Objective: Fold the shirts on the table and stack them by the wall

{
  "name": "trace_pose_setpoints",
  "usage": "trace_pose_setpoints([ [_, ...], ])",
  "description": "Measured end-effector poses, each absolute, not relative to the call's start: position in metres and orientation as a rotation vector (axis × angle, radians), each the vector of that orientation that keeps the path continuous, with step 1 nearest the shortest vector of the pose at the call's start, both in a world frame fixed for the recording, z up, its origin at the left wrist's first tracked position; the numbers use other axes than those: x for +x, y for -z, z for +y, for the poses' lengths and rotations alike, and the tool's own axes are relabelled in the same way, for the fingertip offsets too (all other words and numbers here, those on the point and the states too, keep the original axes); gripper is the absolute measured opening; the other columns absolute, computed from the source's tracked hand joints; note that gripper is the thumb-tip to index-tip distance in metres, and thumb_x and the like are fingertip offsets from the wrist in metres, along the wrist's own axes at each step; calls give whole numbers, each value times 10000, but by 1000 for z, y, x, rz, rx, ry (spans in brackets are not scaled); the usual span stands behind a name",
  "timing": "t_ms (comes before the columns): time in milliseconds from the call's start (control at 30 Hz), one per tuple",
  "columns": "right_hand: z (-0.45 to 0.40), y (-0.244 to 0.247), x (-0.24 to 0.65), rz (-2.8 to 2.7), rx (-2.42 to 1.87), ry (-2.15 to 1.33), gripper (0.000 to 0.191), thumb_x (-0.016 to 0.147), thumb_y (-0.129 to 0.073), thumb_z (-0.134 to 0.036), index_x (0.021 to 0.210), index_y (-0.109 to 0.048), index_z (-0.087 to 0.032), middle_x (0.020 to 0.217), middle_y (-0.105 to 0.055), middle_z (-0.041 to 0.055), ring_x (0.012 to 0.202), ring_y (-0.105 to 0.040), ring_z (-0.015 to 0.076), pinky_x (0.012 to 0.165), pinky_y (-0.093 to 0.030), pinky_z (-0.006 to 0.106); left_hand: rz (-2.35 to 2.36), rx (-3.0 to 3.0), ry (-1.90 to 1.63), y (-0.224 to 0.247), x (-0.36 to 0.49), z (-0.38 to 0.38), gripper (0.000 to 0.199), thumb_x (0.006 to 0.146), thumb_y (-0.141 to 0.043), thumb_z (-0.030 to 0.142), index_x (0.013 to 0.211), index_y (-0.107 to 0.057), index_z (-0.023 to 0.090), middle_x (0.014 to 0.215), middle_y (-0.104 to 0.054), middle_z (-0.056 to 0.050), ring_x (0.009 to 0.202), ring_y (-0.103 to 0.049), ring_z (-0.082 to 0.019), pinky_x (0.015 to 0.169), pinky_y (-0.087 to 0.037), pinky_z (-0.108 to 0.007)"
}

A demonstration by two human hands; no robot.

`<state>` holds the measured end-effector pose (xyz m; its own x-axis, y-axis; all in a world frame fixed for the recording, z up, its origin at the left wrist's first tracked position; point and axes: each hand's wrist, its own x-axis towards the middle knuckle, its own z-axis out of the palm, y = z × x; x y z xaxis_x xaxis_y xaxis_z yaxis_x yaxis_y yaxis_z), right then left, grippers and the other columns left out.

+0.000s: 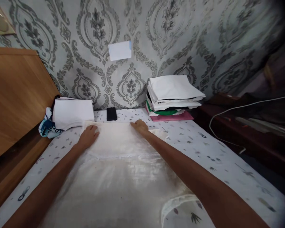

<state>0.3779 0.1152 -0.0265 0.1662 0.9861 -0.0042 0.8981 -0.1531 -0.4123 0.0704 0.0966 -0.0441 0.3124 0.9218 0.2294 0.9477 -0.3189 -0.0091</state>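
Note:
A thin cream-white cloth [118, 177] lies spread over a printed white sheet, with a seam across it and a curved edge at the lower right. My left hand [89, 136] rests on its far left corner, fingers bent slightly and a little apart, palm down. Near the far edge, my right hand [140, 125] has its fingers pressed together on the fabric, pinching that edge. Part of the cloth on the right lies beneath my right forearm.
Beyond the cloth lie folded white fabric [73, 113], a black phone-like object [111, 114] and a stack of folded cloths [175, 88]. A wooden panel [19, 95] stands left. A white cable [228, 109] hangs at the right, and a patterned wall [130, 74] rises behind.

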Motion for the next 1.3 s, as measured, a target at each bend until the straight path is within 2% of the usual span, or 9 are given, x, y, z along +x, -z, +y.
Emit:
trace_pose_setpoints([
  [133, 120, 40, 380, -1754, -2029, -403, 304, 878, -496, -393, 768, -695, -191, 756, -678, 37, 730, -626, 189, 571, -402, 242, -1716, -2453, 348, 61, 60, 107, 428, 967, -337, 357, 1295, -518, 151, 1380, -553, -158, 1296, -494, -276, 1103, -393, -442],
  [400, 109, 59, 379, -1757, -1926, -264, 267, 881, -446, -303, 686, -598, -203, 708, -619, 22, 730, -562, 182, 634, -379, 256, -1883, -2345, 207, 73, 56, 115, 578, 972, -322, 433, 1402, -409, 57, 1542, -363, -250, 1473, -273, -336, 1144, -319, -483],
  [500, 112, 58, 378, -1726, -1958, -227, 174, 838, -482, -246, 861, -645, -190, 799, -663, 71, 808, -581, 227, 717, -419, 296, -1916, -2354, 147, 65, 60, 112, 592, 979, -325, 431, 1399, -401, 21, 1551, -328, -276, 1480, -253, -336, 1152, -301, -452],
  [667, 108, 54, 370, -1869, -1761, -38, 345, 844, -455, -202, 1137, -618, -123, 1201, -626, 195, 1168, -521, 319, 980, -397, 426, -1844, -2438, 199, 54, 72, 110, 569, 970, -353, 397, 1433, -372, 67, 1566, -329, -235, 1457, -316, -308, 1156, -294, -431],
  [767, 104, 61, 362, -2297, -1425, -12, 443, 930, -382, -284, 1317, -551, -151, 1429, -523, 160, 1348, -428, 284, 1103, -326, 453, -1772, -2558, 180, 56, 72, 114, 578, 979, -331, 442, 1462, -366, 126, 1579, -347, -163, 1463, -313, -250, 1174, -271, -390],
  [867, 105, 72, 359, -2505, -1460, -112, 548, 986, -305, -404, 1457, -420, -150, 1547, -402, 139, 1442, -331, 249, 1163, -265, 433, -1902, -2510, 135, 56, 56, 119, 564, 992, -290, 444, 1464, -371, 147, 1581, -343, -159, 1478, -277, -259, 1170, -258, -470],
  [1000, 108, 77, 360, -2505, -1548, -114, 591, 1001, -296, -413, 1478, -373, -72, 1577, -336, 171, 1477, -260, 243, 1193, -209, 401, -2007, -2480, 92, 47, 35, 116, 526, 1011, -240, 384, 1482, -334, 170, 1615, -273, -140, 1496, -220, -246, 1163, -230, -537],
  [1100, 97, 73, 355, -2467, -1564, -112, 534, 1004, -298, -373, 1438, -425, -90, 1567, -352, 172, 1470, -273, 261, 1186, -221, 426, -2038, -2464, 60, 40, 46, 96, 549, 1014, -242, 397, 1483, -328, 125, 1618, -241, -178, 1501, -196, -277, 1173, -183, -554],
  [1300, 24, 66, 348, -2573, -1396, -164, 531, 1016, -272, -407, 1418, -443, -106, 1572, -332, 186, 1468, -265, 297, 1163, -261, 473, -1649, -2847, 24, 47, 84, 3, 649, 1010, -185, 545, 1550, -221, 187, 1641, -203, -108, 1514, -165, -237, 1205, -165, -456],
])
